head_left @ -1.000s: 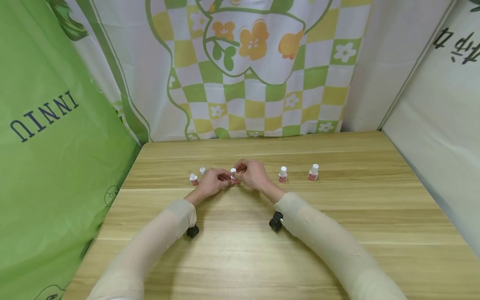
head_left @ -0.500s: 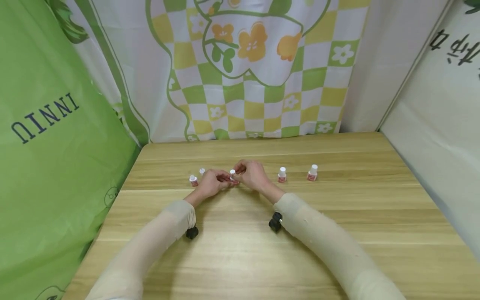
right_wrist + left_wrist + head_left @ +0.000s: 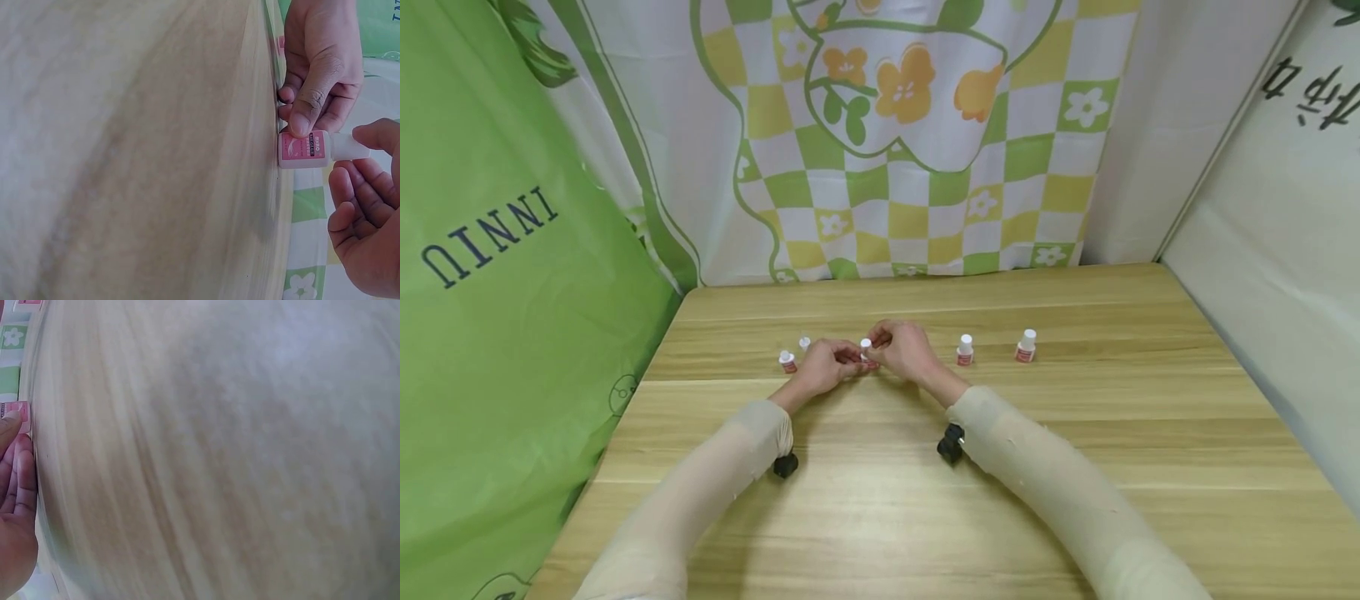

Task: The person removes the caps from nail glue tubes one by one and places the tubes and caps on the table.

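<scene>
A small glue bottle [image 3: 304, 150] with a pink label and a white cap [image 3: 347, 147] stands upright on the table between both hands. My left hand [image 3: 824, 365] holds its body low down, the thumb lying on the label in the right wrist view. Thumb and fingers of my right hand [image 3: 907, 350] pinch the white cap. In the left wrist view, part of the bottle's pink label [image 3: 24, 412] shows beside the left thumb; the rest is out of frame.
Left of the hands stand a similar bottle [image 3: 787, 361] with a narrow white top and a white-topped item [image 3: 805, 342] partly hidden by the left hand. On the right are two capped bottles [image 3: 966, 350] [image 3: 1026, 346]. Patterned cloth [image 3: 910, 217] hangs behind the wooden table [image 3: 880, 500].
</scene>
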`<state>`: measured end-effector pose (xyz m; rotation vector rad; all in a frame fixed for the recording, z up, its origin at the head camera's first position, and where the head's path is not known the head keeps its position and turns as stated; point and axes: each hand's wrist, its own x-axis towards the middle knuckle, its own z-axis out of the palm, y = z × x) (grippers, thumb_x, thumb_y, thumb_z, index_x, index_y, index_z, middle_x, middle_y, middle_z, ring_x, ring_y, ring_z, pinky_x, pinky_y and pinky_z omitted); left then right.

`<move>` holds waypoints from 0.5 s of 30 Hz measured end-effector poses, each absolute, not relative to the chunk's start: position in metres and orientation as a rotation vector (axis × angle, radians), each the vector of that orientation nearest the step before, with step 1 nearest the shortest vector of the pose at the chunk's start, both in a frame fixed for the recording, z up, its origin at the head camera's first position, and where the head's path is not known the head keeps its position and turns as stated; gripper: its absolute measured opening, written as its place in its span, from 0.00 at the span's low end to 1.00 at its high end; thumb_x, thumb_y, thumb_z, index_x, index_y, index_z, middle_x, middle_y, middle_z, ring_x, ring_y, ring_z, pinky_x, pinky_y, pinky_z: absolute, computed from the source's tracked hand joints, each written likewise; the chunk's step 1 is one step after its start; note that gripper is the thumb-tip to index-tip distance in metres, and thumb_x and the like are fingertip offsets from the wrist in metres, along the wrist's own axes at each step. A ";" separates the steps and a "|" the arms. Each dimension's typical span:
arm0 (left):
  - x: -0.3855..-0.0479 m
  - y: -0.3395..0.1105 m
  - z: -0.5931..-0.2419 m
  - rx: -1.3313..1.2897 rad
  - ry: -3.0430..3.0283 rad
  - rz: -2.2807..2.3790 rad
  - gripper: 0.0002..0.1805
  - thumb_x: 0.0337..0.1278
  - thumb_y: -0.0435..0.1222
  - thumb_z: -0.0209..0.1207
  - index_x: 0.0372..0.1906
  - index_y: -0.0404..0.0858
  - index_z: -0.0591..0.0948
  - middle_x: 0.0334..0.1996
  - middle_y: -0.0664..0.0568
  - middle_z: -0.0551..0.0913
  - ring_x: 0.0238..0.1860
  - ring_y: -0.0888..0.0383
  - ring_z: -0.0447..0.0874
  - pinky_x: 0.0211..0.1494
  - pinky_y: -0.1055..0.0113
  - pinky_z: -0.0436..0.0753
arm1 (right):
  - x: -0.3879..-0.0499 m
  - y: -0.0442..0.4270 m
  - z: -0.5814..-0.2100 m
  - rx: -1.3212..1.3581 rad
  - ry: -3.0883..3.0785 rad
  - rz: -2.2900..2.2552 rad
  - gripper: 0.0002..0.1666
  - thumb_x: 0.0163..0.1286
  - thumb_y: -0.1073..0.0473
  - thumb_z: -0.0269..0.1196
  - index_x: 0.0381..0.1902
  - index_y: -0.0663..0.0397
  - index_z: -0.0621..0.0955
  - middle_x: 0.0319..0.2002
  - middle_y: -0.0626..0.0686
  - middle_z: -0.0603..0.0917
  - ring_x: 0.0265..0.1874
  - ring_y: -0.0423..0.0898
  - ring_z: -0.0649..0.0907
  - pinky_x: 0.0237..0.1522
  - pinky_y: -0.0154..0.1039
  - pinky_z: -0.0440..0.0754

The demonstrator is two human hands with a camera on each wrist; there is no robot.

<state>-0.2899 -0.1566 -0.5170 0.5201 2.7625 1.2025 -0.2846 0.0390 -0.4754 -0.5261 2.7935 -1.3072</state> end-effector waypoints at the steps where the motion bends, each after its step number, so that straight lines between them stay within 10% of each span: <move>1: -0.290 -0.156 -0.517 0.518 2.763 1.198 0.11 0.59 0.35 0.68 0.45 0.36 0.88 0.37 0.47 0.90 0.36 0.58 0.89 0.41 0.69 0.86 | -0.285 0.039 -0.475 -0.528 2.794 -1.304 0.09 0.62 0.56 0.71 0.39 0.52 0.86 0.35 0.48 0.90 0.34 0.41 0.86 0.41 0.37 0.83; 15: -0.291 -0.157 -0.516 0.571 2.768 1.185 0.10 0.60 0.32 0.67 0.46 0.34 0.88 0.37 0.45 0.90 0.38 0.56 0.89 0.42 0.69 0.86 | -0.286 0.039 -0.473 -0.567 2.825 -1.238 0.08 0.62 0.56 0.70 0.39 0.50 0.87 0.35 0.47 0.90 0.35 0.41 0.86 0.45 0.40 0.82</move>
